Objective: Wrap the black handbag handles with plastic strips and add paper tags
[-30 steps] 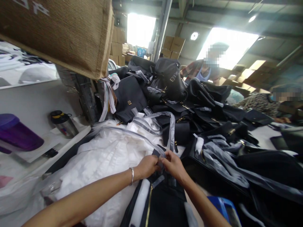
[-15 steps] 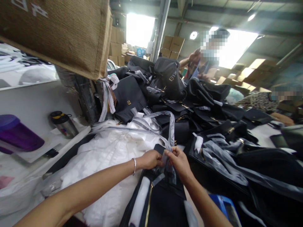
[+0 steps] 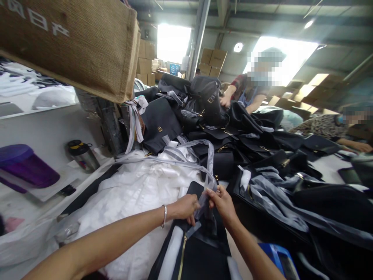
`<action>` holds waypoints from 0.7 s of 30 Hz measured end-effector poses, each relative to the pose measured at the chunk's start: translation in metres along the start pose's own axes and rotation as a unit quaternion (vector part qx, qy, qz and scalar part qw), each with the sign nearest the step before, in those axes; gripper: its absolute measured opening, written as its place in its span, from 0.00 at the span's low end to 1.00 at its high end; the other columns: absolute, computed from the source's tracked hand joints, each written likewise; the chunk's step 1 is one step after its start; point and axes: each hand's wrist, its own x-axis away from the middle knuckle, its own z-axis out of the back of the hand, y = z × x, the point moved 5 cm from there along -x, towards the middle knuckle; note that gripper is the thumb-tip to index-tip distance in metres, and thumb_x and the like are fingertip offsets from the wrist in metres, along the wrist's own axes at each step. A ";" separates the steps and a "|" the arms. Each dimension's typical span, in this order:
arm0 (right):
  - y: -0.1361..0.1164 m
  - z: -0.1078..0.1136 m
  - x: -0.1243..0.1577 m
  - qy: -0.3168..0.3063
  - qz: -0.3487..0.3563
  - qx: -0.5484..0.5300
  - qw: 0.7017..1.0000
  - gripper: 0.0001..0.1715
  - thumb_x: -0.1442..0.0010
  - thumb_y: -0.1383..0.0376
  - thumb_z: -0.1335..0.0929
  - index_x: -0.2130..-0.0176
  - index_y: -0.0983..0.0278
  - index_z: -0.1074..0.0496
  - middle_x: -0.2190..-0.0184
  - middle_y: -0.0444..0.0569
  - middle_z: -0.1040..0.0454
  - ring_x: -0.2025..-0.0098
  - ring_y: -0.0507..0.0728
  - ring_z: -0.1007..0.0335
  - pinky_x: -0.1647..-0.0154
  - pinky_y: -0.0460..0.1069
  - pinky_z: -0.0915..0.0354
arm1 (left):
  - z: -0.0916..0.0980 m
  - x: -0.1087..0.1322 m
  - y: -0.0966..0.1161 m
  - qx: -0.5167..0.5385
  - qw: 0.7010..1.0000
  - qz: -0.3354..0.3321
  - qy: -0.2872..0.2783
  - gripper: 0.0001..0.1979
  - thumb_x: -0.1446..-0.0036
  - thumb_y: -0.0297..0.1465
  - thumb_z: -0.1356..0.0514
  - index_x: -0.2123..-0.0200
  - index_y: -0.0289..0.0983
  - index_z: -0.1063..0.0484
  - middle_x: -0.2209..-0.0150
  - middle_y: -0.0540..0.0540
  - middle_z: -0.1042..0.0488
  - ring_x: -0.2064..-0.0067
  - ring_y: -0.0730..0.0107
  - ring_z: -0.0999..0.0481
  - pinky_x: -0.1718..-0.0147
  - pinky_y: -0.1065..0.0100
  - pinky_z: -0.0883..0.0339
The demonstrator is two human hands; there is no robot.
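A black bag with a gold zipper lies before me, white wrapping along its sides. Over its top end, my right hand pinches a strap wrapped in clear plastic. My left hand, a bracelet at its wrist, is closed at the left edge of the same plastic; its fingertips point down toward the bag, and what they grip is partly hidden. The wrapped strap loops up and away to the left, over a heap of white plastic sheets.
Black bags are piled at the back and right. A blue device lies right of my forearm. At left stand a purple container and a steel bottle. A brown burlap bag hangs upper left. Two people work beyond the pile.
My left hand has shifted slightly down and its fingers have spread a little from the strap. My right hand stays pinched on it. The person opposite has lowered their hands onto the bags.
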 end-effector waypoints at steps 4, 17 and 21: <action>0.016 -0.003 0.002 -0.008 -0.006 0.035 0.999 0.21 0.43 0.47 0.30 0.65 0.60 0.37 0.87 0.37 0.33 0.84 0.52 0.40 0.80 0.46 0.44 | 0.000 0.002 -0.007 0.040 0.999 0.003 0.009 0.07 0.37 0.33 0.50 0.68 0.39 0.44 0.84 0.53 0.30 0.79 0.65 0.23 0.80 0.72 0.33; 0.015 -0.016 0.009 -0.060 -0.042 0.011 0.997 0.26 0.48 0.44 0.29 0.67 0.59 0.40 0.82 0.36 0.33 0.85 0.49 0.44 0.84 0.44 0.48 | -0.002 0.002 -0.015 0.066 0.998 -0.018 -0.006 0.02 0.45 0.25 0.47 0.70 0.36 0.36 0.82 0.52 0.28 0.76 0.67 0.23 0.73 0.66 0.29; -0.014 -0.022 -0.003 -0.111 -0.040 -0.004 0.993 0.25 0.50 0.46 0.27 0.68 0.61 0.35 0.80 0.39 0.31 0.82 0.49 0.43 0.81 0.44 0.49 | -0.005 0.000 -0.017 0.051 0.998 -0.027 -0.021 0.02 0.46 0.26 0.46 0.70 0.35 0.34 0.81 0.52 0.28 0.76 0.68 0.24 0.74 0.68 0.29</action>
